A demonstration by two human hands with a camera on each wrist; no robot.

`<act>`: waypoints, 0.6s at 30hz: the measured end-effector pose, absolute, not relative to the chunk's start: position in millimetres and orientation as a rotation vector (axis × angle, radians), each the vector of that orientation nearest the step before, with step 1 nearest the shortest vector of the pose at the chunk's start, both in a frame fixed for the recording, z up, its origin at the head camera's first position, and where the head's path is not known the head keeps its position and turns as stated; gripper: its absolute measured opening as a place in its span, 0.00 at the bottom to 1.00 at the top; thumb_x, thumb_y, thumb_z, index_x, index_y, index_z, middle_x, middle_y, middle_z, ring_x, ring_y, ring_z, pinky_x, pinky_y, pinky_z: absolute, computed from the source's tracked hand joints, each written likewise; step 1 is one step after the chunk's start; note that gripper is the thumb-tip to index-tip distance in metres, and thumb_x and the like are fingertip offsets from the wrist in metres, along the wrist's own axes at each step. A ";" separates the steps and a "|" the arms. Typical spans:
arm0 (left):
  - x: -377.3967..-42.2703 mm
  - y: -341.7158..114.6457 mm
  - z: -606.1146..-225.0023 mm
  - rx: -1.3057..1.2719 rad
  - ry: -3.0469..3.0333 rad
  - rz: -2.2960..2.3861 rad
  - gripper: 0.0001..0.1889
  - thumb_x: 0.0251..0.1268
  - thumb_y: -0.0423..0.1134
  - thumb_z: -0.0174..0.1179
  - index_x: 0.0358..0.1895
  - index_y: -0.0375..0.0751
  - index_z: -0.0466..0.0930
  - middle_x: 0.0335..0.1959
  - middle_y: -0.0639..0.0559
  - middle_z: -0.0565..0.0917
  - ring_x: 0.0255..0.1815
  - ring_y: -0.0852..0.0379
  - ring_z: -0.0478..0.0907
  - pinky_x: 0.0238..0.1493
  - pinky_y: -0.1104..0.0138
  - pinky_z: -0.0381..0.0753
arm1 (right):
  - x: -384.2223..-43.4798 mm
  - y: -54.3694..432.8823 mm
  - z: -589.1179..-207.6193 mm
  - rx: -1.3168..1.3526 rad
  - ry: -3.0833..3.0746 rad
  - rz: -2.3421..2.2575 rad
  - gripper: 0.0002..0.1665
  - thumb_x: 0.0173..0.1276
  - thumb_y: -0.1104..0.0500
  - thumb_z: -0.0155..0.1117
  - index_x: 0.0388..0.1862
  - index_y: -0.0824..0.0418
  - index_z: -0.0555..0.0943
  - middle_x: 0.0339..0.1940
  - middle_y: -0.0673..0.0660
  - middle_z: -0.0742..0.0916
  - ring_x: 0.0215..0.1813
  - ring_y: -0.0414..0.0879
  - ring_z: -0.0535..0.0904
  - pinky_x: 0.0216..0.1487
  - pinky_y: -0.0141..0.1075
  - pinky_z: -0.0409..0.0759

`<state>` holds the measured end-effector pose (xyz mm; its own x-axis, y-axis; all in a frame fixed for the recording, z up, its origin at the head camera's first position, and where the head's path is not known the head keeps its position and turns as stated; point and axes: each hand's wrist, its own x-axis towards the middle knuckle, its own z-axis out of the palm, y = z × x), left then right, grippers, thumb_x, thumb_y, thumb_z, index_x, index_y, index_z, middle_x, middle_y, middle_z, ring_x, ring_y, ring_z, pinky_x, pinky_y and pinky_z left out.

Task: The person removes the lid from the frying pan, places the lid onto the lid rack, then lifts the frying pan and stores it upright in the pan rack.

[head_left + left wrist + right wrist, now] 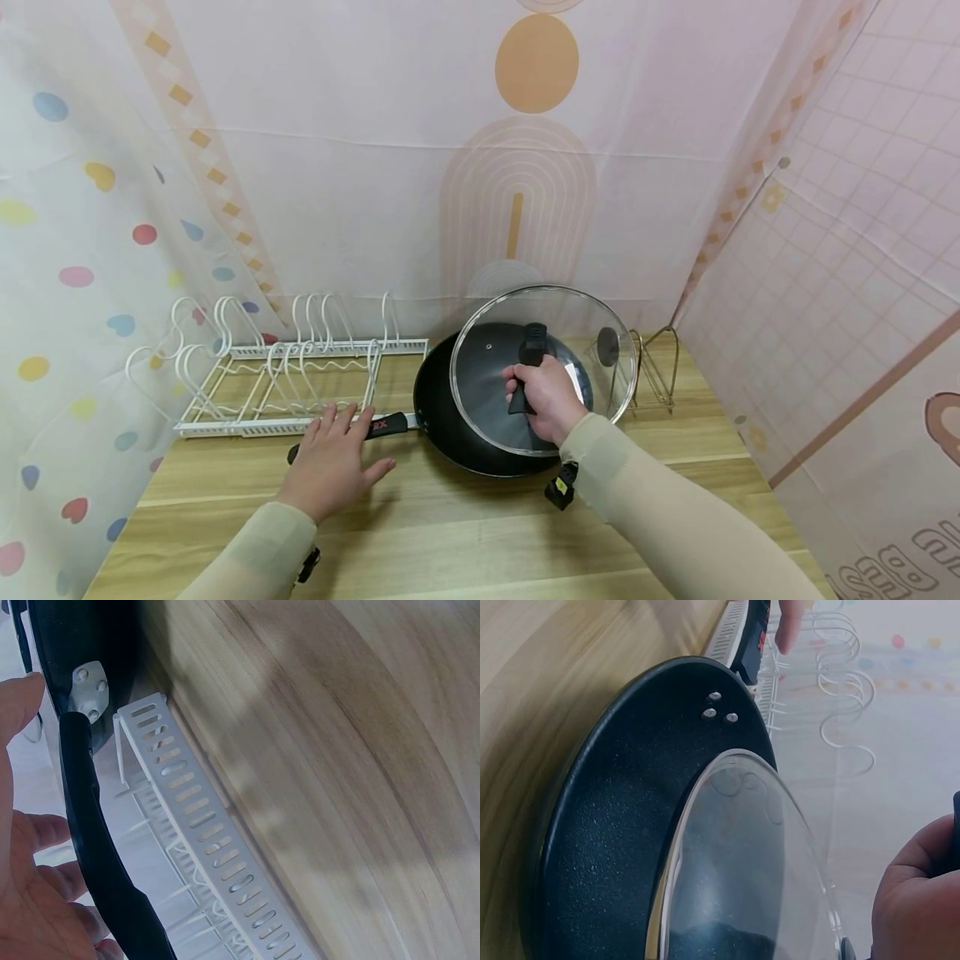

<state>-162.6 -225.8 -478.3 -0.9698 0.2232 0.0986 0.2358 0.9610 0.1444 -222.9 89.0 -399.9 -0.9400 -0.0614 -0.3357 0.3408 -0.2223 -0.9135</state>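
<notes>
A black frying pan point(435, 400) sits on the wooden tabletop, its black handle point(387, 426) pointing left. Over that handle hovers or rests my left hand point(330, 458), fingers spread and thumb apart; in the left wrist view the fingers lie beside the handle point(94, 817) without closing round it, and contact is hard to tell. My right hand point(551, 396) grips the black upright handle point(534, 337) of a clear glass lid point(480, 358). The lid's metal rim point(676, 859) overlaps the pan's right part, leaving some of the dark interior point(607, 847) uncovered.
A white wire dish rack point(277, 383) stands left of the pan, along the back. Right of the lid is a gold wire stand point(660, 371), with a dark round knob-like thing point(607, 346) beside it. Patterned curtains point(360, 208) hang behind and at both sides.
</notes>
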 end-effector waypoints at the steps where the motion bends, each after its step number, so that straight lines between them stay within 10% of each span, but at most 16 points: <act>1: -162.6 -225.7 -478.1 -0.354 -3.032 -0.237 0.46 0.68 0.65 0.65 0.78 0.35 0.67 0.77 0.28 0.69 0.80 0.21 0.56 0.78 0.31 0.58 | -223.1 89.9 -399.4 0.328 1.778 -2.245 0.26 0.84 0.64 0.48 0.76 0.66 0.56 0.47 0.60 0.81 0.32 0.40 0.74 0.33 0.30 0.79; 18: -164.0 -226.3 -479.4 -0.352 -3.040 -0.246 0.47 0.68 0.67 0.64 0.78 0.36 0.67 0.77 0.28 0.69 0.80 0.20 0.56 0.78 0.32 0.58 | -226.7 104.8 -391.5 0.360 1.858 -2.274 0.28 0.82 0.66 0.50 0.76 0.66 0.59 0.41 0.56 0.82 0.29 0.39 0.75 0.30 0.30 0.78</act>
<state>-164.0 -226.3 -479.4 -0.9711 0.2212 0.0895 0.2327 0.9609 0.1501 -226.7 104.8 -391.5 -0.9539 0.0118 -0.2998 0.2914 -0.2011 -0.9352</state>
